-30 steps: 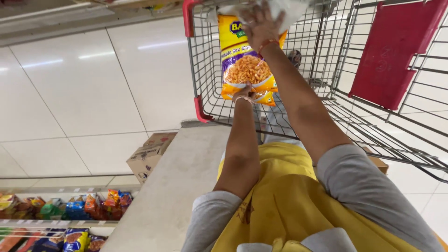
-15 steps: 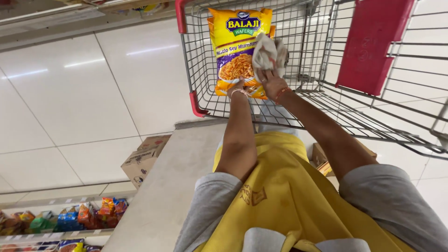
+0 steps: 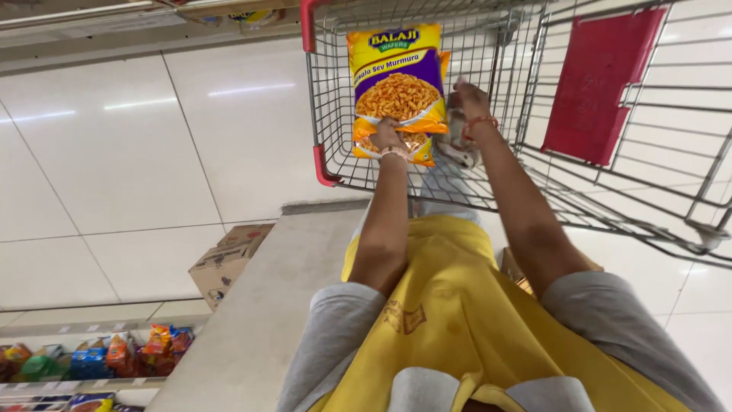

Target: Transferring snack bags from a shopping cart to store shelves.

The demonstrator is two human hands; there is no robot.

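Note:
My left hand (image 3: 389, 138) grips the bottom edge of a yellow and purple snack bag (image 3: 396, 80) and holds it upright inside a wire shopping cart (image 3: 335, 114) with red corner trim. A second similar bag shows just behind the first. To the right of the bag, my right hand (image 3: 471, 101), with an orange thread on the wrist, is closed on a crumpled grey-white cloth (image 3: 460, 146) that hangs below it. Both arms reach out over my yellow apron (image 3: 457, 320).
A red flap (image 3: 598, 84) hangs on the cart's seat panel at the right. A grey counter (image 3: 259, 313) runs below my left arm, with a cardboard box (image 3: 225, 263) on the white tiled floor beside it. Shelves of snack packets (image 3: 114, 355) sit at the lower left.
My right hand has come off the top of the snack bag and moved to its right side with the cloth. The bag now stands upright in my left hand.

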